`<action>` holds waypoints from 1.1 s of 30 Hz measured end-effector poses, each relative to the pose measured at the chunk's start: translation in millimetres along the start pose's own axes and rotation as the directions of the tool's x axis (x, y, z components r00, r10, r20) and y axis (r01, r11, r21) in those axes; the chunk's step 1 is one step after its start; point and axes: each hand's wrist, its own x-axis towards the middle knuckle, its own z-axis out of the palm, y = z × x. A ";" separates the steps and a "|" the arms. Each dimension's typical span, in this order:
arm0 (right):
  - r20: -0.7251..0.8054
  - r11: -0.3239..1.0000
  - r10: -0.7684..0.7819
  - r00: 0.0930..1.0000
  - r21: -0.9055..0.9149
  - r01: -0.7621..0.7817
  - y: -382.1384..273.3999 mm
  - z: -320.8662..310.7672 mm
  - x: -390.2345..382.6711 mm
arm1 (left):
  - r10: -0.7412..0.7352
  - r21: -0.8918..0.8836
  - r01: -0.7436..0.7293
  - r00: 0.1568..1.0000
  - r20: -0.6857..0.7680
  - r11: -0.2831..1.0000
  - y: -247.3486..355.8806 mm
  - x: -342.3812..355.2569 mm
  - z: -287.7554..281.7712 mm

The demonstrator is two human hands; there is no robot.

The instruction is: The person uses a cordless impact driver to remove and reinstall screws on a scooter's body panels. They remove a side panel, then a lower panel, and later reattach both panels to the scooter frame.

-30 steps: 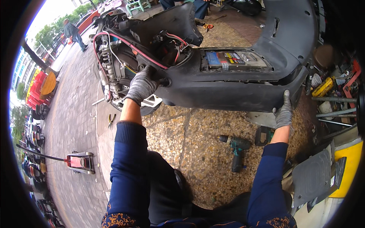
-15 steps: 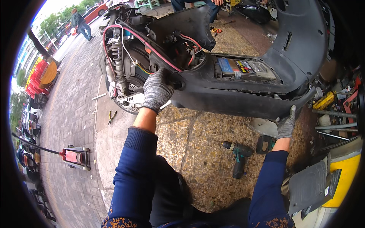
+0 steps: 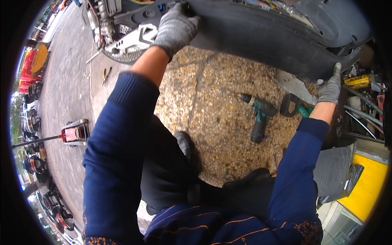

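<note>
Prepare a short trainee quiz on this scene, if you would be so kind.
1. Multiple choice: What lies on the speckled floor between the forearms? A) cordless drill B) helmet C) broom
2. True or false: The right hand is bare.
3. Short answer: Which hand is nearer the coil-spring shock absorber?

Key: 1. A; 2. False, it wears a grey glove; 3. The left hand, against the dark scooter body panel.
</note>
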 end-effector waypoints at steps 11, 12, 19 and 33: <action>0.061 0.998 -0.068 0.996 -0.010 0.068 -8.3 -4.8 -10.0 | 0.020 0.344 -0.047 0.997 0.081 0.938 2.9 1.3 -10.4; 0.075 0.999 -0.050 0.996 0.012 0.050 -7.1 -5.6 -8.6 | 0.004 0.334 -0.046 0.992 0.125 0.941 3.2 6.0 -13.5; 0.147 0.998 -0.009 0.989 0.062 0.000 2.6 -7.4 8.4 | -0.133 0.125 0.109 0.969 0.207 0.986 5.6 19.1 -17.3; 0.082 0.953 -0.134 0.988 0.284 0.106 13.1 -22.8 -36.9 | -0.257 -0.225 0.282 0.957 0.131 0.933 0.7 20.5 -3.5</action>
